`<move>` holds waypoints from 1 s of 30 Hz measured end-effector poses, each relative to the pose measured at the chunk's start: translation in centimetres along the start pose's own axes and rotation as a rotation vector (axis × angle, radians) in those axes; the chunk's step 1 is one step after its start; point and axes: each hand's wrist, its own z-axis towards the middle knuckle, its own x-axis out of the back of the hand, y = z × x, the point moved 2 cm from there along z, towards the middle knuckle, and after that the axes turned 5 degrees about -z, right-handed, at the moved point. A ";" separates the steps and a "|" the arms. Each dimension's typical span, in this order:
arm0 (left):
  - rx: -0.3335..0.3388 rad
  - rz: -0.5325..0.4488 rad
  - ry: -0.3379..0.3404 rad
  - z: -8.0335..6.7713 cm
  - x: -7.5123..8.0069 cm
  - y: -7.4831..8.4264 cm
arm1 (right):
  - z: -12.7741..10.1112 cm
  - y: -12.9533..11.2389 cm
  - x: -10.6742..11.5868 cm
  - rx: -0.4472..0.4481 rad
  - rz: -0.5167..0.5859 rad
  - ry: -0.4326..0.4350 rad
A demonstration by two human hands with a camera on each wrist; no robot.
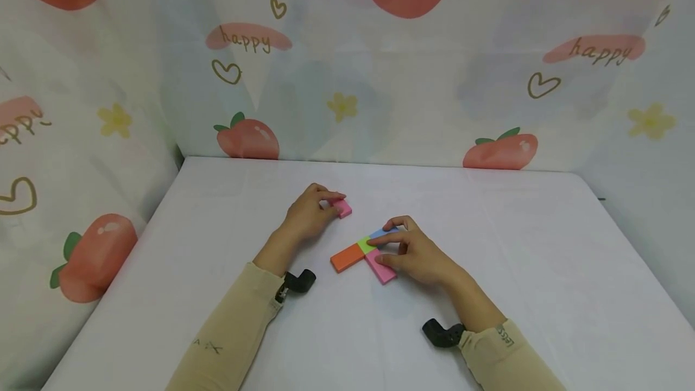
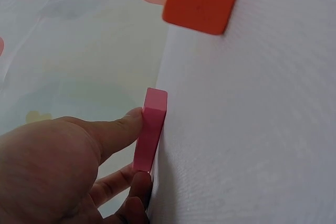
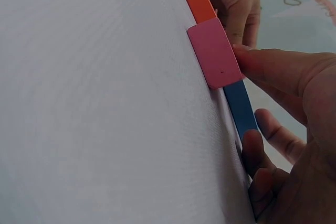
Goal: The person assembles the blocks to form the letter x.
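Pink block (image 1: 343, 208) flat, long axis seemingly toward left hand (image 1: 309, 213), pinched.

A flat white table (image 1: 521, 270) fills the space — matte, slightly textured up close. Behind it and along both sides hangs a pale printed fabric backdrop (image 1: 380, 89) with red strawberries, yellow flowers, outlined hearts and the word "happy" — it meets the table's far edge.
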 end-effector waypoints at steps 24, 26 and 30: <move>0.009 -0.007 -0.007 -0.2 0.0 0.2 | 0.1 0.1 0.0 0.022 -0.001 0.010; 0.011 -0.014 -0.010 -0.2 0.0 0.1 | 0.1 0.1 0.0 0.020 -0.003 0.010; 0.014 -0.012 -0.012 -0.1 -0.1 0.1 | 0.1 0.2 0.0 0.018 0.003 0.010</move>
